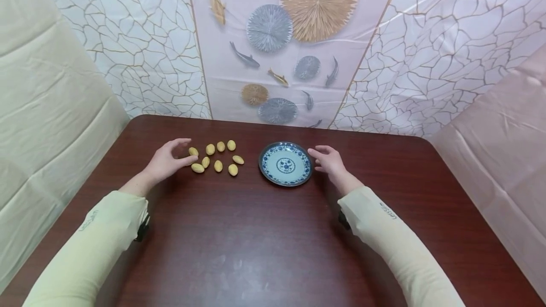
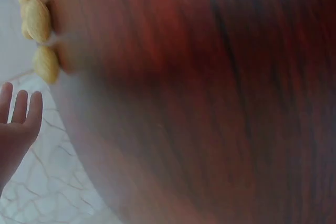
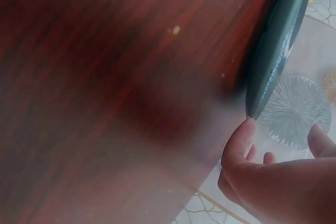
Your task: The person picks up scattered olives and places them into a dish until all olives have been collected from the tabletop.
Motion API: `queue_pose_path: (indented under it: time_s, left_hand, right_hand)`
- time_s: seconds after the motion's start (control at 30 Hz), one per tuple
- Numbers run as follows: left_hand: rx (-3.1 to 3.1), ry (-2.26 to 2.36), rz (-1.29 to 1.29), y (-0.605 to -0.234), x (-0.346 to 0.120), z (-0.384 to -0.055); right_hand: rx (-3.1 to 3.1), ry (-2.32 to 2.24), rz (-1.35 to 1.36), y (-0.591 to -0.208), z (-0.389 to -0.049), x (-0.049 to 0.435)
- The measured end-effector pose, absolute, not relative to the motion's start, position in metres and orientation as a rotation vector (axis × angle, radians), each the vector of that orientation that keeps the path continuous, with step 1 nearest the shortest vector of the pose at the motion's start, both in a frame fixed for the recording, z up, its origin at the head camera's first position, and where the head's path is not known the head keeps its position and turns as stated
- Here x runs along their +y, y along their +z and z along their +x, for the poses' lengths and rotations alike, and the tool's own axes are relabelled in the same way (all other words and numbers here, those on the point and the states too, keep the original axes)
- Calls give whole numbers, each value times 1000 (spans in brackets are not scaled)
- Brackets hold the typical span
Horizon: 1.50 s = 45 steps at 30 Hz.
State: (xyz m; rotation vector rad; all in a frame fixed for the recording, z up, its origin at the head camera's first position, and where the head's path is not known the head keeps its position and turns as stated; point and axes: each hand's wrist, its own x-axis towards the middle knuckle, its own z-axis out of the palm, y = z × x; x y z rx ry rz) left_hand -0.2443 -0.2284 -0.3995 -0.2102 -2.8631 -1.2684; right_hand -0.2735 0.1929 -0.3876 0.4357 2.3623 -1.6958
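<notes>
Several yellow, oval, nut-like pieces [image 1: 218, 166] lie loosely grouped on the left part of the table; their exact kind is unclear. My left hand [image 1: 167, 159] is at the group's left edge, thumb and fingers parted beside the nearest piece [image 1: 193, 151]. In the left wrist view, the fingers [image 2: 20, 109] stay apart from the pieces. A round blue-and-white patterned plate [image 1: 286, 164] with a dark rim lies flat to their right. Beside its right edge is my right hand [image 1: 332, 162], fingers loosely bent. One fingertip [image 3: 247, 125] appears to touch the plate's rim in the right wrist view.
The dark reddish-brown wooden table [image 1: 247, 245] extends toward me and to both sides. A patterned cloth backdrop [image 1: 273, 79] hangs behind its far edge. Pale cloth walls [image 1: 47, 84] stand at left and right.
</notes>
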Motion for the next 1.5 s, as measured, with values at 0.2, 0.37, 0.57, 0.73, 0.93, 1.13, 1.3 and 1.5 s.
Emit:
queue_pose_path:
  time_s: [0.2,0.37,0.57,0.73,0.93,1.13,1.3,1.5]
  left_hand:
    - [-2885,-1304,-153,-408,-240,-247]
    - [-2938,-1297,-132,-412,-244,-246]
    - [-2924,-1288,-160,-416,-246,-246]
    - [-2910,-1261,-197,-420,-247,-247]
    - [-2941,-1212,-222,-421,-246,-249]
    - [-2938,-1184,-223,-421,-244,-248]
    - [-2936,-1177,-225,-419,-244,-248]
    - [-2938,-1174,-223,-420,-245,-248]
  right_hand:
    - [2297,-1715,452,-397,-273,193]
    - [2288,-1694,441,-402,-271,193]
    - [2309,-1665,406,-404,-272,193]
    - [2330,-1613,409,-406,-273,192]
    - [2325,-1596,458,-408,-275,192]
    - [2314,-1617,455,-407,-275,194]
    - [2313,-1614,455,-405,-275,193]
    - [2312,-1608,476,-408,-276,192]
